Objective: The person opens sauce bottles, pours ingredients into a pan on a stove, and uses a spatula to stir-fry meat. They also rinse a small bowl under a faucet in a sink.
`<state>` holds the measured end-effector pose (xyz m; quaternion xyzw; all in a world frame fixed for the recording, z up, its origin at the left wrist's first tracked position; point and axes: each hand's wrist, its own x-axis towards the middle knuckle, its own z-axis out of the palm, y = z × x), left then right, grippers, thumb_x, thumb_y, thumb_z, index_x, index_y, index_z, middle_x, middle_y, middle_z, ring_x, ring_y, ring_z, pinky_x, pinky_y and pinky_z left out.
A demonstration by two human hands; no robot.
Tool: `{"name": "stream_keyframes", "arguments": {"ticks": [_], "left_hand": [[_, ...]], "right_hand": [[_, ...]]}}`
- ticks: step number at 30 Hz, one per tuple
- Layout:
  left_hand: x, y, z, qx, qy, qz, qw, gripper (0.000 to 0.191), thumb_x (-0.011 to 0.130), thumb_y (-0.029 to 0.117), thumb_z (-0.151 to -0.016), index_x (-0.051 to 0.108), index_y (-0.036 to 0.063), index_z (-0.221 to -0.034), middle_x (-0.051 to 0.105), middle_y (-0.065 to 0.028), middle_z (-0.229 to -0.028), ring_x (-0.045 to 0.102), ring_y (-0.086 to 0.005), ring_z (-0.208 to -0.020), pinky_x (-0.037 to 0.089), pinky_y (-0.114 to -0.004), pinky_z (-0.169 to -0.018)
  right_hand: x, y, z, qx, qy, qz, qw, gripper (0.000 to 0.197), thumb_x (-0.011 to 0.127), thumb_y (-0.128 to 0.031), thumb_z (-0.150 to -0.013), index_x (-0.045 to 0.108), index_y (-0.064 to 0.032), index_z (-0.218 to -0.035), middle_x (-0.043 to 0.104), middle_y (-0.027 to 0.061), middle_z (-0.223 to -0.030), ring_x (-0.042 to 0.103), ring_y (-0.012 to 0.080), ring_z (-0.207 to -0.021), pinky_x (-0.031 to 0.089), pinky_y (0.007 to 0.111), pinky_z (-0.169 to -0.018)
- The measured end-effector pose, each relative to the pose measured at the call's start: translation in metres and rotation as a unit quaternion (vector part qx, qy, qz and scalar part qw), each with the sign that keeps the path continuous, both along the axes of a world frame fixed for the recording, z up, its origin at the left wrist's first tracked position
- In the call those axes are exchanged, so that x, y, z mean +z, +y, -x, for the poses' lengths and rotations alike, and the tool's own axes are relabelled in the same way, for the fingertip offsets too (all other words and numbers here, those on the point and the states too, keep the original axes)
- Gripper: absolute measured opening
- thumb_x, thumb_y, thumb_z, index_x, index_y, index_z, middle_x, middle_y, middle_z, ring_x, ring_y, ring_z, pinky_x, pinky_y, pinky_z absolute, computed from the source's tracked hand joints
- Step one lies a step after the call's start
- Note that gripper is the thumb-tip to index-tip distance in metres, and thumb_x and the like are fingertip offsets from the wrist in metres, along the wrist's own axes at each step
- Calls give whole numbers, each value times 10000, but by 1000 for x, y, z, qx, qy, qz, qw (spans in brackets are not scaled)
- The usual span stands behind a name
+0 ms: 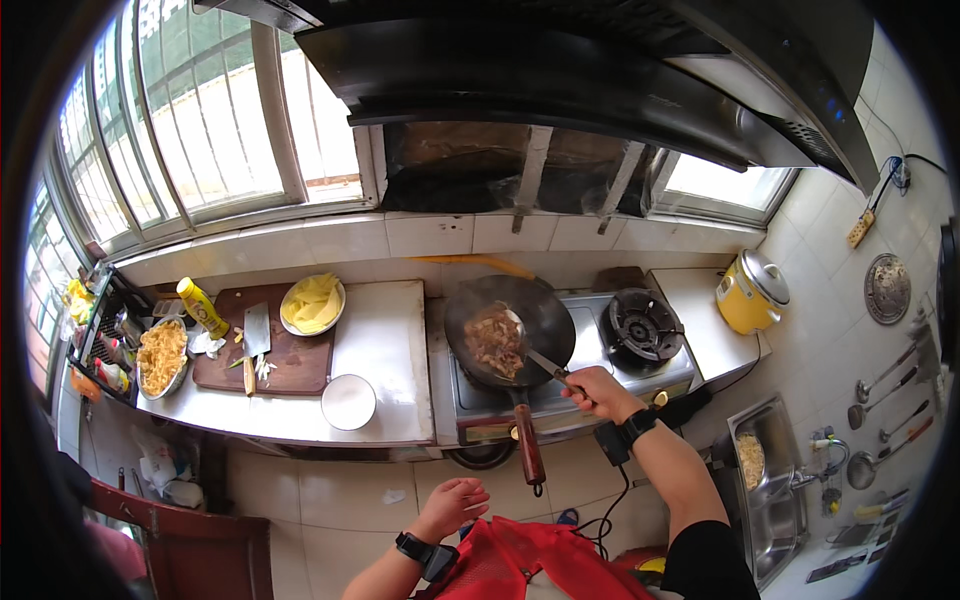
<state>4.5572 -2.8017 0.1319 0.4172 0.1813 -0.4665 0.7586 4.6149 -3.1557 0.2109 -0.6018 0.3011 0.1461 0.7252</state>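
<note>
My right hand point(596, 394) grips the handle of a metal ladle or spatula point(541, 361), whose head rests in browned, chopped food point(491, 341). The food lies in a black wok point(551, 315) on the left burner of the gas stove, with faint steam over it. The wok's wooden handle point(529, 442) points towards me, and neither hand is on it. My left hand point(456, 504) hangs in front of my body, left of that handle, with its fingers a little bent and nothing seen in it.
Left of the stove, a cutting board point(307, 367) bears a cleaver point(256, 330) and a bowl of yellow slices point(313, 304). Nearby are a white bowl point(349, 402), a yellow bottle point(202, 307) and a dish of golden pieces point(161, 358). A yellow rice cooker point(742, 296) and a sink point(780, 517) are right.
</note>
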Motion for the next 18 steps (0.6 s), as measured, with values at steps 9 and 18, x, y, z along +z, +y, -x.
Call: {"name": "stream_keyframes", "arguments": {"ticks": [9, 18], "left_hand": [[-18, 33, 3, 45, 19, -4, 999, 234, 575, 150, -937, 546, 10, -1123, 582, -112, -1063, 618, -271, -1005, 542, -395, -832], [-34, 63, 4, 80, 24, 18, 996, 200, 571, 145, -930, 543, 13, -1079, 577, -94, -1012, 611, -265, -967, 523, -396, -825]], "right_hand": [[41, 53, 27, 174, -115, 371, 905, 356, 550, -156, -924, 543, 17, -1235, 641, 60, -776, 556, 105, -550, 454, 283, -485], [31, 42, 33, 180, -136, 621, 751, 380, 540, -122, -860, 540, 26, -1210, 636, 263, -818, 620, 439, -769, 511, 472, -682]]}}
